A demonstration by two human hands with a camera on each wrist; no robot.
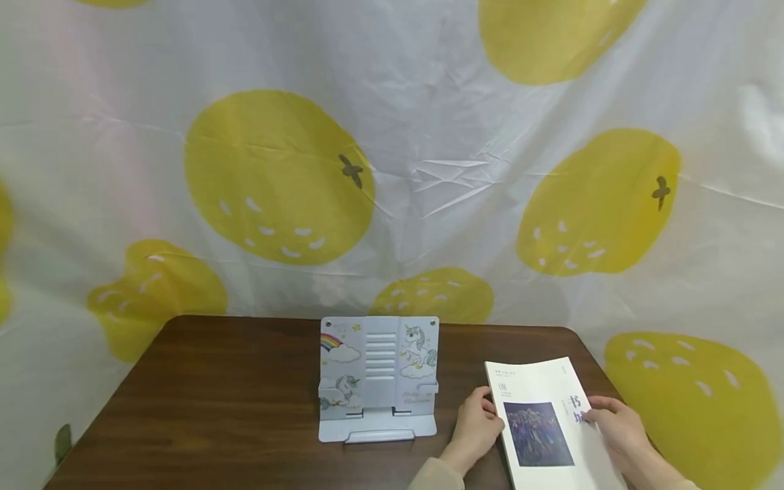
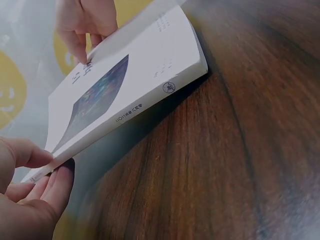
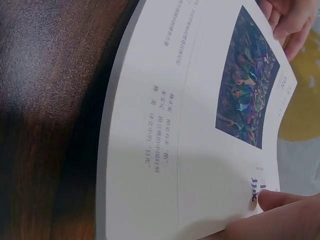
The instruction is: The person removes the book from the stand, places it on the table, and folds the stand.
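Observation:
A white paperback book (image 1: 533,381) with a dark picture on its cover is held between both hands at the table's right side. My left hand (image 1: 476,425) grips the spine edge, thumb on the cover and fingers curled underneath, as the left wrist view shows. On the opposite long edge my right hand (image 1: 618,429) pinches the book, its thumb (image 3: 272,199) lying on the cover near the purple title. In the left wrist view the book's spine (image 2: 130,110) is tilted, and its near end is close to the tabletop; whether it touches is unclear.
A white metal book stand (image 1: 380,367) with unicorn drawings stands upright on the dark wooden table (image 1: 245,395), left of the book. Behind the table hangs a white curtain (image 1: 429,136) printed with yellow fruit.

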